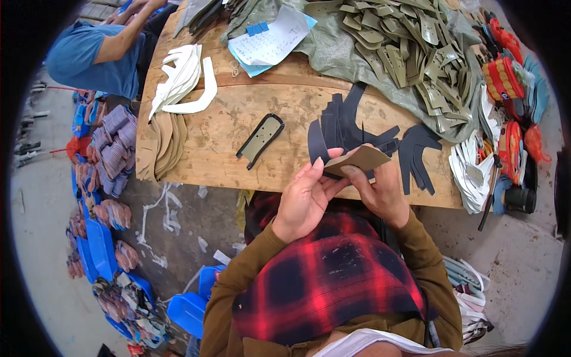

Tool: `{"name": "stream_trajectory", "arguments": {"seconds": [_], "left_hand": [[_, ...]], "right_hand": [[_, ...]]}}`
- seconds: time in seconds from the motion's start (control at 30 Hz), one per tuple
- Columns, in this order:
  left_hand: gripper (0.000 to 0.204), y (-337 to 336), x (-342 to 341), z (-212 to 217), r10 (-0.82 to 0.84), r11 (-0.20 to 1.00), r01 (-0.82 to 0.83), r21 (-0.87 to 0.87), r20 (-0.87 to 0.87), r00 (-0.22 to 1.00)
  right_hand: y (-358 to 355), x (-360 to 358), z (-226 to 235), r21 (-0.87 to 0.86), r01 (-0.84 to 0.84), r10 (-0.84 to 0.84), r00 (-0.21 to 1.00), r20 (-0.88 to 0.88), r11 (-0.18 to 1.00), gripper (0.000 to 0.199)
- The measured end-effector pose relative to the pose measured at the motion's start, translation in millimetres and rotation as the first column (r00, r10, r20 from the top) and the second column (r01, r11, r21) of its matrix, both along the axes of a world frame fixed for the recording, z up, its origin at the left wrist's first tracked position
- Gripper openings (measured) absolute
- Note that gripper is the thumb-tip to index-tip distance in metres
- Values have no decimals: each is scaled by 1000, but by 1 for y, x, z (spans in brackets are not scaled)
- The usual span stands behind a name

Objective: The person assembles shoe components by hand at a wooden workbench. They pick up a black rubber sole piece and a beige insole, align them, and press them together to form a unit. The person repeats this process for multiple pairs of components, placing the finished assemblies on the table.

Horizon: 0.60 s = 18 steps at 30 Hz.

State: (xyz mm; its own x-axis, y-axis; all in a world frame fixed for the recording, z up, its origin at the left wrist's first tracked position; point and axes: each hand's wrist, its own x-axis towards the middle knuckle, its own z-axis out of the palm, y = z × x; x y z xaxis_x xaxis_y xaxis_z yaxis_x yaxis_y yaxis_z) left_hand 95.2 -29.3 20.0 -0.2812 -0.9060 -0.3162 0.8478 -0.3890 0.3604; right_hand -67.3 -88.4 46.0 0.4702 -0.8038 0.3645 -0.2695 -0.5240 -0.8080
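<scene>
Lap: a red-and-black checked cloth (324, 279) covers the knees below the hands.
Left hand (304, 199): fingers pinched on the near edge of a tan cut piece (360, 159), with a dark piece under it.
Right hand (380, 191): thumb and fingers clamped on the same tan cut piece from the other side; the two hands are close together.
Tan cut piece: held just over the near edge of the wooden counter (220, 128), long axis running left to right, slightly tilted up at the right.
Hidden: the piece's underside and the dark one beneath it are mostly covered by fingers.
Around: a fan of black cut pieces (342, 122) just beyond the hands; a black-rimmed olive strip (262, 138) to the left; white strips (181, 80) further left.
Far: a heap of olive pieces (404, 50) on grey sheeting; a paper sheet (270, 38); another person's blue sleeve (89, 56) at the far left corner.
</scene>
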Motion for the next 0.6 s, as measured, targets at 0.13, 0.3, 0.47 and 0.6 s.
{"name": "stream_trajectory", "arguments": {"seconds": [0.13, 0.3, 0.47, 0.6], "left_hand": [[36, -8, 6, 8, -12, 999, 25, -46, 260, 965], [22, -29, 30, 35, 46, 967, 187, -171, 845, 533], [14, -15, 29, 44, 371, 894, 262, -362, 928, 16], [10, -5, 17, 54, 467, 849, 325, -417, 879, -91]], "right_hand": [[1, -5, -7, -52, -7, 8, 1000, 28, 999, 26], [11, -13, -7, -332, -45, 11, 995, -104, 942, 34], [18, -13, 7, -371, -93, 17, 979, -201, 924, 30], [22, -9, 5, -343, -83, -3, 970, -243, 936, 27]]}}
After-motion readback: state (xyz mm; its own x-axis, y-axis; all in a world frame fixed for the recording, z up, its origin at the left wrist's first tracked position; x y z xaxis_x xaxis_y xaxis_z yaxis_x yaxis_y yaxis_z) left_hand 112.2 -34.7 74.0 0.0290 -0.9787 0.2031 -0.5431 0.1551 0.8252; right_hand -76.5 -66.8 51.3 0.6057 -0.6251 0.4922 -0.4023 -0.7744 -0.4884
